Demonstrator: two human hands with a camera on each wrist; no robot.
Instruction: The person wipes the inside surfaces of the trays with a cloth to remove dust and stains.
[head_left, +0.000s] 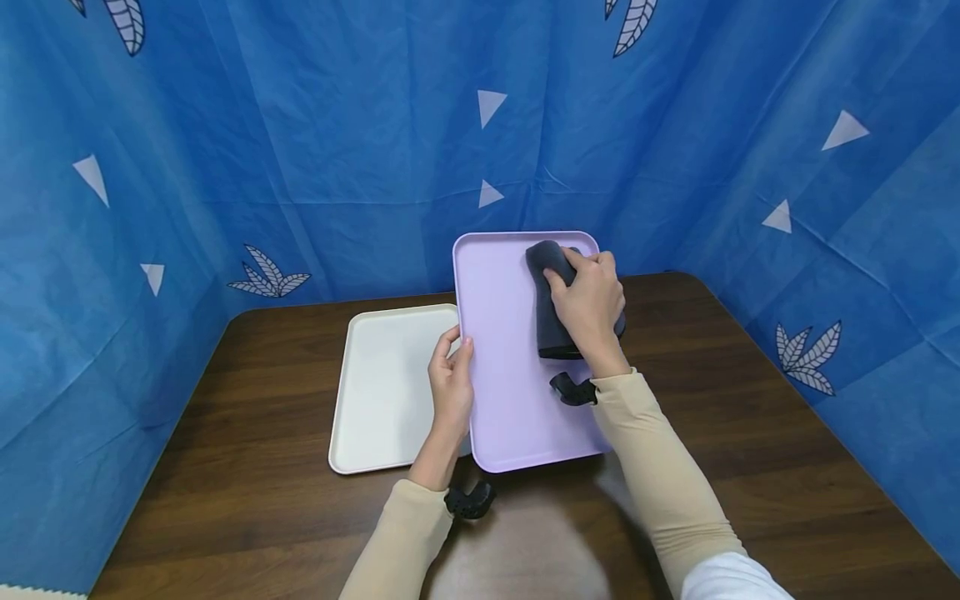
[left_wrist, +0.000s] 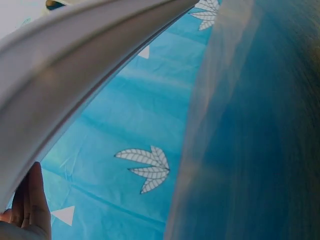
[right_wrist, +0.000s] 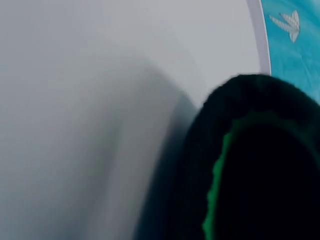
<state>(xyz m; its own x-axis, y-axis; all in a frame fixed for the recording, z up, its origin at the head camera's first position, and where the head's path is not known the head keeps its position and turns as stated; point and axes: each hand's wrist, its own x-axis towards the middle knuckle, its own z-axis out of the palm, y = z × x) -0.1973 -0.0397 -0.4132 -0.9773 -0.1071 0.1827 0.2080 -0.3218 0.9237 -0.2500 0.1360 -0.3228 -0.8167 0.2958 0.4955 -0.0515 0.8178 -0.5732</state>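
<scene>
A lilac rectangular tray [head_left: 506, 408] is held up at a tilt over the table, its inner face toward me. At its left rim my left hand [head_left: 452, 387] grips it, thumb on the near side and fingers behind. In the left wrist view the tray's underside [left_wrist: 75, 65] slants across, with the fingers [left_wrist: 35, 200] against it. My right hand [head_left: 592, 304] grips a folded dark grey cloth [head_left: 553, 325] against the upper right of the tray's face. The right wrist view shows the cloth's dark folded edge [right_wrist: 195, 165] close up, beside the pale tray surface [right_wrist: 125, 50].
A white tray [head_left: 390, 383] lies flat on the dark wooden table [head_left: 270, 433], partly behind the lilac one. Blue patterned curtain [head_left: 337, 150] hangs along the back and both sides. Black straps with small devices sit on both wrists.
</scene>
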